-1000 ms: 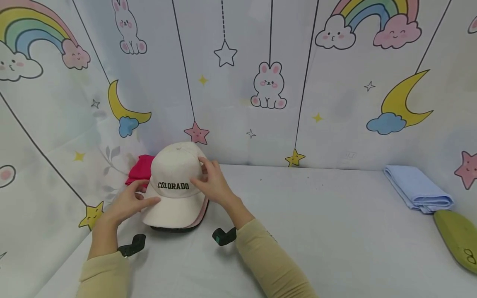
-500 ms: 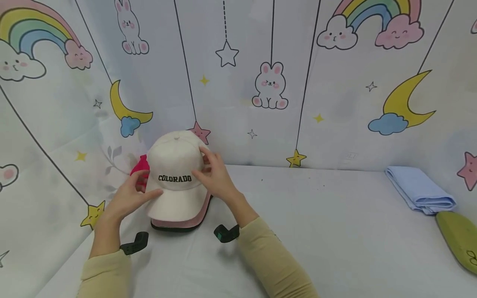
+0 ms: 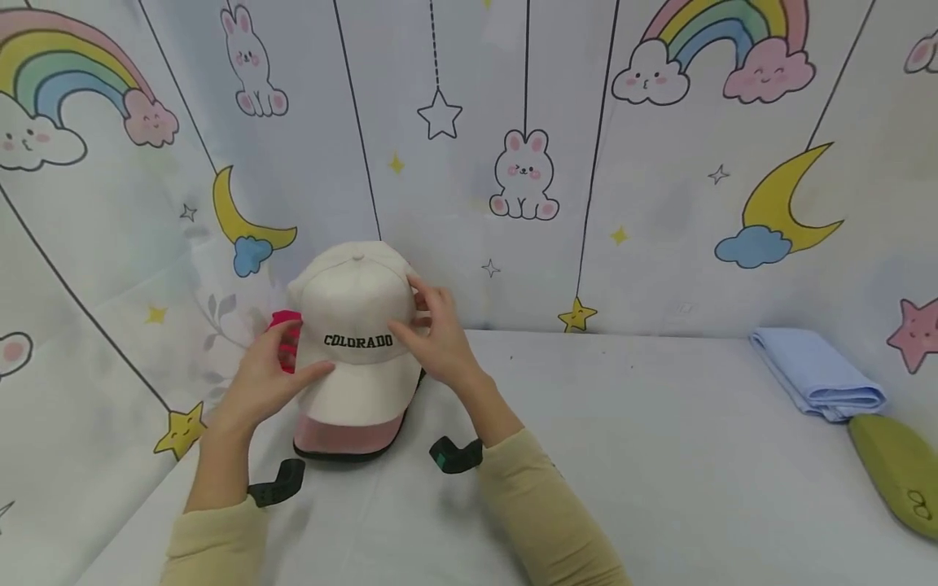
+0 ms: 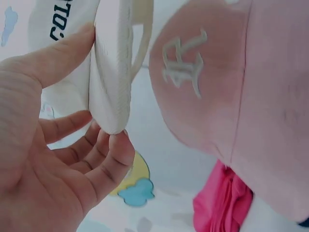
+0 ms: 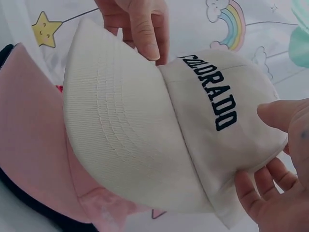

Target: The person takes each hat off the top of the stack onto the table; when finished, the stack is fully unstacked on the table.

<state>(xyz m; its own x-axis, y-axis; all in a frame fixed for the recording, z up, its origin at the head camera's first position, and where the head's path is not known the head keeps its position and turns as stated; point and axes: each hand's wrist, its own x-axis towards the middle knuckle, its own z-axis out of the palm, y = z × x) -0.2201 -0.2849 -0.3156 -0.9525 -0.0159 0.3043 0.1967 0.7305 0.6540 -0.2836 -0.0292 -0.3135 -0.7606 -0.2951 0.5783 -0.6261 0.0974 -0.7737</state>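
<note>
Cream cap [image 3: 357, 301], raised above the far left of the counter [image 3: 623, 464], apart from the pink cap [image 3: 343, 437] beneath. Left hand [image 3: 265, 378] pinches its left side near the brim; right hand [image 3: 443, 346], the crown's right side. Likely light, soft-crowned, stiffer-brimmed; best held by both sides.

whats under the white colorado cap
Below the white cap is a pink cap with an embroidered emblem, and a dark edge shows beneath its brim. Whatever else lies under the pink cap is covered.
</note>
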